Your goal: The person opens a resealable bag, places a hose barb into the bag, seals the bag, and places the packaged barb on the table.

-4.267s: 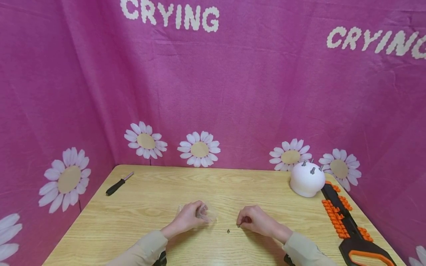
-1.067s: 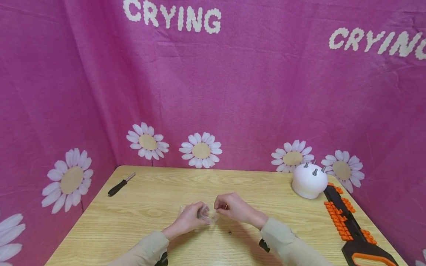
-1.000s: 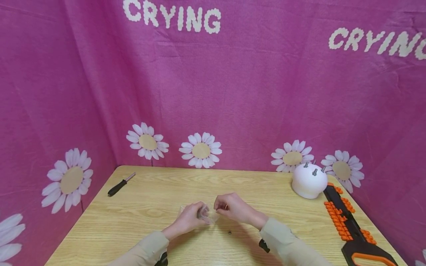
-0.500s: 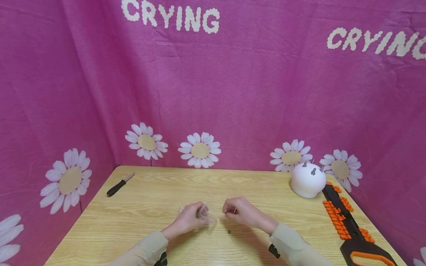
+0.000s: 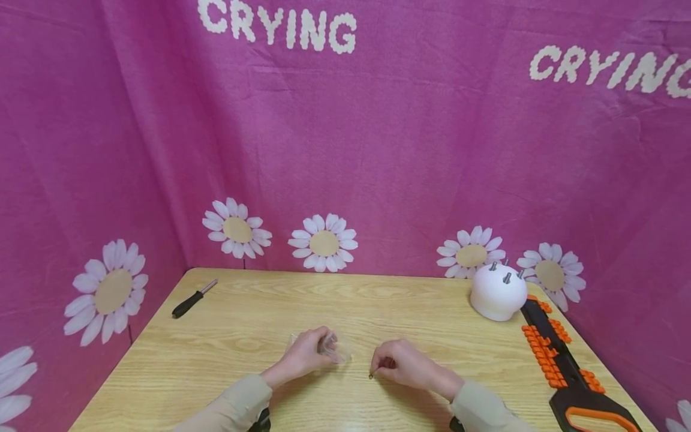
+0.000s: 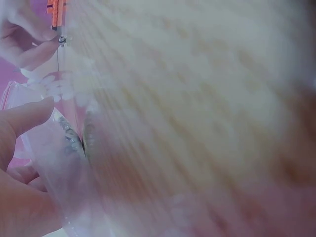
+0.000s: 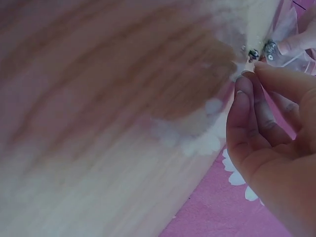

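My left hand (image 5: 308, 353) grips a clear plastic bag (image 6: 52, 155) over the middle of the table. Small shiny metal parts (image 6: 70, 134) lie inside the bag, near its opening. To the right, my right hand (image 5: 407, 364) is low over the tabletop with thumb and forefinger pinched at a small metal piece (image 5: 370, 377). In the right wrist view this dark, shiny metal piece (image 7: 253, 54) shows just past the fingertips (image 7: 247, 74). Its exact kind is too small to tell.
A black-handled screwdriver (image 5: 189, 304) lies at the back left of the wooden table (image 5: 259, 300). At the back right stands a white rounded object (image 5: 498, 294) with several metal posts on top. A black and orange toy-gun-like object (image 5: 567, 366) lies along the right edge.
My right hand reached the bag's opening about a second ago, then drew back right and down to the small metal piece on the table. The left hand and bag have stayed nearly still.
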Tool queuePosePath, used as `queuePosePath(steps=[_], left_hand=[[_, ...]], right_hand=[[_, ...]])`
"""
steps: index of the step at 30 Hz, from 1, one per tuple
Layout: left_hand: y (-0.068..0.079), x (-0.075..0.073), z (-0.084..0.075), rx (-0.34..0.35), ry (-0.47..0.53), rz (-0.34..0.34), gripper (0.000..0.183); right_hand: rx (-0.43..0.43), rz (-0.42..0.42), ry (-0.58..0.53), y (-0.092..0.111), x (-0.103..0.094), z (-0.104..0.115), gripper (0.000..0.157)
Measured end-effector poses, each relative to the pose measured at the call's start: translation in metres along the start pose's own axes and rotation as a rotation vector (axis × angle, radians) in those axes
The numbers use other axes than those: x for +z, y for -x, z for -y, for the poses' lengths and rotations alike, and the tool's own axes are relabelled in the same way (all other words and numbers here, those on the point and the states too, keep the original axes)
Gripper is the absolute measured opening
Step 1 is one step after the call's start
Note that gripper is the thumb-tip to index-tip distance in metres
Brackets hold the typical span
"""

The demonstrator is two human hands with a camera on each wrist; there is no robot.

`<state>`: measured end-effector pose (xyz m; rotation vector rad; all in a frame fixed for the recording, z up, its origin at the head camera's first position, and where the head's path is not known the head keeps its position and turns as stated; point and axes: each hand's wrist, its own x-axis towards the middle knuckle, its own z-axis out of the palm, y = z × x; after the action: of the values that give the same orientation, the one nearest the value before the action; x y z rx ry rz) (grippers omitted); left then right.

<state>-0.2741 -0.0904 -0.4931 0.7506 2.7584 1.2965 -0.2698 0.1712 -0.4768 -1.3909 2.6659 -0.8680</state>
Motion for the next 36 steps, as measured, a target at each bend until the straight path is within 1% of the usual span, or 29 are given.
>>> queuePosePath(steps=[8,14,18,23,30,36], left_hand=[[-0.0005,0.0004,-0.0009,0.004,-0.018,-0.005,0.033],[-0.0004,0.0005,0.0005,-0.006,-0.014,0.007,0.033],[-0.0005,0.0007,0.0007,-0.010,-0.009,0.010,0.032],[-0.0011,0.0005,-0.0002,-0.006,-0.008,0.006,0.031],[-0.0012,-0.0001,-0.0013,0.000,-0.012,0.001,0.030],[-0.0003,-0.0004,-0.0014,-0.011,-0.003,0.010,0.030]], right_hand=[[-0.029,-0.009,0.000,0.0039,0.0045,-0.0011,0.008],[0.014,0.017,-0.006,0.0020,0.0055,-0.0020,0.006],[0.042,0.030,-0.023,0.0007,0.0064,-0.0013,0.002],[0.080,0.024,-0.035,-0.0011,0.0086,0.0001,0.006],[0.076,-0.006,-0.026,-0.0014,0.0107,0.0031,0.009],[0.096,0.004,-0.014,-0.0017,0.0103,0.0040,0.008]])
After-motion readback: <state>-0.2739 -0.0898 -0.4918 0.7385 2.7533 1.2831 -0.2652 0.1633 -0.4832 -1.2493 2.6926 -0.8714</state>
